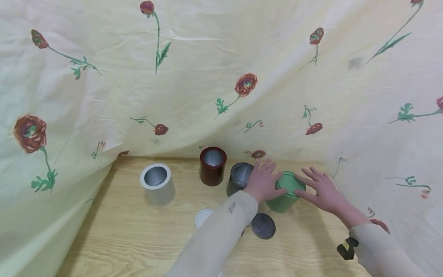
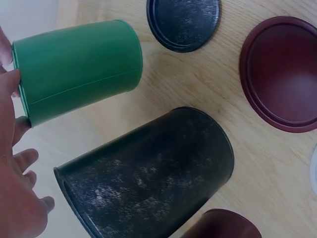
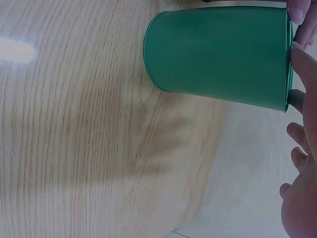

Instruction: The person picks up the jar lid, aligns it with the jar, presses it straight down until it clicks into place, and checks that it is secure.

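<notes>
Head view, left to right: a grey can [image 1: 157,184] stood open on the wooden table [image 1: 114,234], then a dark red can [image 1: 212,166] and a black can [image 1: 239,178], both open. Next came the left hand [image 1: 263,181], fingers spread and fairly straight, its thumb side resting on the lid of the green can [image 1: 286,192]. The right hand [image 1: 320,189] lay spread on the far side of that lid, fingertips touching it; neither hand was curled round the can. In front lay a white lid [image 1: 202,217] and a black lid [image 1: 263,226]. A flowered cloth [image 1: 221,77] hung behind and to both sides.

Left wrist view: the green can [image 2: 77,69] stood just beside the black can [image 2: 148,173], apart from it, with a dark red lid [image 2: 280,72] lying hollow side up nearby. Right wrist view: the green can [image 3: 218,54] stood upright near the table's right edge, fingertips [image 3: 302,54] at its lid rim.

The green can looked a thin, stiff, light canister with smooth, probably slippery walls; a hold round the side wall below the lid seam seemed safest, since the lid might lift off alone.
</notes>
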### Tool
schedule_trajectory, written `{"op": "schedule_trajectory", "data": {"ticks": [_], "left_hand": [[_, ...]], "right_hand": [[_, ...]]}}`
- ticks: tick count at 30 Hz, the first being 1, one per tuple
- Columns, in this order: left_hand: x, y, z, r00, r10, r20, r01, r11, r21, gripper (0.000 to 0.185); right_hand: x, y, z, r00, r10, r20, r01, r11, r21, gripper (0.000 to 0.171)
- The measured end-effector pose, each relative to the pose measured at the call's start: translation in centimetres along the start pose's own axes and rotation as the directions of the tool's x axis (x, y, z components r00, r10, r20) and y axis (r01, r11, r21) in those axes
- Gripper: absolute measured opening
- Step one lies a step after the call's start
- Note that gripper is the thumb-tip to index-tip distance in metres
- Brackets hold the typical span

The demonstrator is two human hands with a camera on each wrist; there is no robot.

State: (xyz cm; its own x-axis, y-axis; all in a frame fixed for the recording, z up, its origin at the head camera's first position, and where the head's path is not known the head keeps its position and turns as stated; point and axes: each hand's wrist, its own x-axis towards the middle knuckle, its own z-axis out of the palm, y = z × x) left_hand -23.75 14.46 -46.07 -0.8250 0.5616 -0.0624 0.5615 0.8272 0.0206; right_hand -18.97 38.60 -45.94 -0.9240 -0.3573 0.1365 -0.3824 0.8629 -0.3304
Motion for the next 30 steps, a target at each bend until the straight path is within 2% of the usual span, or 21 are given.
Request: {"op": "schedule_trajectory", "data": {"ticks": [8, 12, 15, 23, 30], "left_hand": [[0.5, 0.8, -0.8, 0.994, -0.068, 0.085, 0.071, 0.997, -0.032, 0.067], [0.7, 1.2, -1.1, 0.988, -0.104, 0.112, 0.107, 0.994, -0.017, 0.068], [0.9, 1.3, -1.2, 0.987, -0.117, 0.114, 0.118, 0.993, -0.005, 0.068], [0.1, 1.5, -1.8, 0.986, -0.130, 0.104, 0.131, 0.991, 0.001, 0.065], [0.0, 1.5, -1.9, 0.989, -0.113, 0.099, 0.110, 0.993, 0.038, 0.067]], "right_hand": [[0.1, 0.0, 0.0, 0.999, 0.003, 0.034, -0.003, 1.000, 0.017, 0.067], [0.3, 0.1, 0.3, 0.999, 0.001, 0.038, -0.002, 0.999, 0.044, 0.068], [0.4, 0.2, 0.2, 0.999, 0.009, 0.038, -0.011, 0.999, 0.048, 0.068], [0.6, -0.1, 0.0, 0.998, 0.020, 0.053, -0.021, 1.000, 0.020, 0.069], [0.4, 0.2, 0.0, 0.999, 0.018, 0.047, -0.017, 1.000, -0.023, 0.068]]}}
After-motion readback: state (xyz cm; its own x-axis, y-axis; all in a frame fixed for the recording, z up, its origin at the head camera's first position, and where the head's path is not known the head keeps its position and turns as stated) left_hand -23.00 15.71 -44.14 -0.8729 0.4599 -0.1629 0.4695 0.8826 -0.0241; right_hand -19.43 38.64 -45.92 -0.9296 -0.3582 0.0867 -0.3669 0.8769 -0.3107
